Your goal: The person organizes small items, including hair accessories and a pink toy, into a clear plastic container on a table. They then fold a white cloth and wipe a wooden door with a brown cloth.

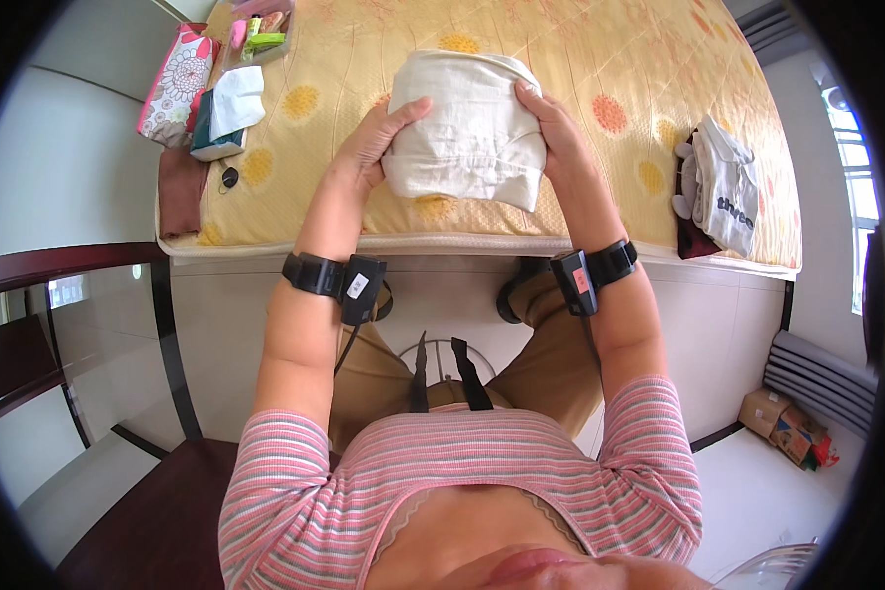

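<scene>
A folded bundle of off-white cloth (465, 128) is held between my two hands over the near part of the covered table. The cloth looks creased and soft, with a seam-like band across its lower part. My left hand (382, 138) grips its left side, thumb on top and fingers hidden underneath. On the right side, my right hand (557, 126) holds it the same way, with the thumb near the upper corner. What kind of cloth item it is cannot be made out.
The yellow flowered tablecloth (610, 187) covers the surface. Folded pale fabric (728, 187) lies at the right. Left are a floral pouch (179, 84), a tissue pack (221, 128), a brown cloth (181, 192), a small black round object (229, 178) and a clear bin (277, 49). A dark chair (29, 364) stands left.
</scene>
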The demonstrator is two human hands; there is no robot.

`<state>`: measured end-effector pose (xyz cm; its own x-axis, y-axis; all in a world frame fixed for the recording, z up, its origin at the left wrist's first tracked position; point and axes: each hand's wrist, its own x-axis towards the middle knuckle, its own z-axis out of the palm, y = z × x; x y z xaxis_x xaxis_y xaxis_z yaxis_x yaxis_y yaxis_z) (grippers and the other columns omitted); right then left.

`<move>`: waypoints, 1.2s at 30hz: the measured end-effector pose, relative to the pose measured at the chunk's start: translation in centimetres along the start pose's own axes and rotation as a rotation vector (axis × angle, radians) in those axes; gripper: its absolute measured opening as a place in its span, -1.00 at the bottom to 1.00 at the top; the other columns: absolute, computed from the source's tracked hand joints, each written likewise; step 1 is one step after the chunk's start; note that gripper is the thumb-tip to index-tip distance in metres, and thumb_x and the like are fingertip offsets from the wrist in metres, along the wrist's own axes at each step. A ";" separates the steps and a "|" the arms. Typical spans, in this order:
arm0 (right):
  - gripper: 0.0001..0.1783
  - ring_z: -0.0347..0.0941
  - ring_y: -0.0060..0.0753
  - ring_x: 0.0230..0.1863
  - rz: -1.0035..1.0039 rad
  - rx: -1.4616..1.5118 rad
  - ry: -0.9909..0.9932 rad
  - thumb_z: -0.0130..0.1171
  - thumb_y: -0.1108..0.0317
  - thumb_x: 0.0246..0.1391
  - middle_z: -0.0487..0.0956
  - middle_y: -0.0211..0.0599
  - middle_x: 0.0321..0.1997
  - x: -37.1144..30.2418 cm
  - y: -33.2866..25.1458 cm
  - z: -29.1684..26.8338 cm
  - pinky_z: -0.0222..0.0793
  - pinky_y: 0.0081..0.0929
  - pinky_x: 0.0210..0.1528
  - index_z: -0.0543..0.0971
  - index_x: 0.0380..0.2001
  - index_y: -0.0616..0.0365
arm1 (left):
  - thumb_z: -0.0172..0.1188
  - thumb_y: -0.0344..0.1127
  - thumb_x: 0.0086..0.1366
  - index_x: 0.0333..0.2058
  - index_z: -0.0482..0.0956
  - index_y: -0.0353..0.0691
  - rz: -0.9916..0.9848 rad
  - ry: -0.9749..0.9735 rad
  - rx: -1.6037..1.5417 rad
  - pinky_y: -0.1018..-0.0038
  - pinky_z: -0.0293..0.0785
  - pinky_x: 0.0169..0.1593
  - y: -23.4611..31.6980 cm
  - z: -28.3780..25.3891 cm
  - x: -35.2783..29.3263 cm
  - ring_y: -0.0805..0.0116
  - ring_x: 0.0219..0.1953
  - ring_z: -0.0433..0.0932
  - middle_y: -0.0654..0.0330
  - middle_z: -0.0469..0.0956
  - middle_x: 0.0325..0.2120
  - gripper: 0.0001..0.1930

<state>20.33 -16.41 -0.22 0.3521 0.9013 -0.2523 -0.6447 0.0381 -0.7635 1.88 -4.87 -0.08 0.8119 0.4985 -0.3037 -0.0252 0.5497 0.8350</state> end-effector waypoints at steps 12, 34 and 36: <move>-0.48 0.41 -0.28 -0.12 0.117 0.203 -0.160 0.03 0.20 0.03 0.42 -0.05 -0.12 -1.4 0.9 1.2 0.36 -0.39 -0.07 0.26 -0.06 0.38 | 0.16 -0.27 0.05 -0.04 0.22 -0.36 -0.003 0.051 -0.401 0.39 0.50 -0.20 -0.2 0.2 -0.2 0.27 -0.23 0.49 0.03 0.43 -0.21 -0.48; -0.52 0.41 -0.18 -0.16 0.136 0.131 -0.111 0.01 0.58 -0.12 0.42 -0.07 -0.15 -1.1 1.9 1.9 0.37 -0.31 -0.11 0.23 -0.05 0.41 | 0.13 -0.16 0.10 -0.02 0.18 -0.39 0.080 -0.053 -0.442 0.39 0.48 -0.14 -0.5 0.0 1.1 0.27 -0.18 0.47 0.01 0.40 -0.17 -0.43; -0.54 0.42 -0.23 -0.19 0.111 0.112 -0.138 0.00 0.60 -0.14 0.43 -0.09 -0.17 -0.7 1.8 0.8 0.38 -0.33 -0.12 0.25 -0.07 0.43 | 0.21 -0.14 0.03 -0.03 0.19 -0.38 0.038 -0.014 -0.373 0.40 0.48 -0.14 0.2 1.1 0.5 0.29 -0.17 0.47 0.03 0.40 -0.17 -0.38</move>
<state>18.43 -16.60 -0.92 0.1831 0.9530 -0.2413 -0.7483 -0.0241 -0.6630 2.91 -5.23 0.38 0.8143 0.5154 -0.2670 -0.2642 0.7387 0.6201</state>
